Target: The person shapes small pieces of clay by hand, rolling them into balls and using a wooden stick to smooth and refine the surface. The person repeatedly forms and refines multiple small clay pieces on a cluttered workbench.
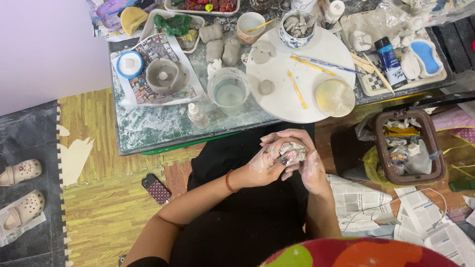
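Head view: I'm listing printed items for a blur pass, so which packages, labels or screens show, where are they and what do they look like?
Paint bottle: right tray, lying down, blue label, black cap.
Small bottle: table's front edge, clear, white cap.
Printed sheet: under the clay bowl, colourful pictures.
Newspapers: floor, right, grey print.
Phone: floor mat, dotted maroon case, screen hidden.

Beyond the fingers [277, 140] stood a low glass surface [148, 126] smeared white. On it lay a round white board [316, 94], a clear water cup [228, 90], a small bottle [198, 115], a grey clay bowl [166, 75] on printed paper, and a checkered tray [376, 81].
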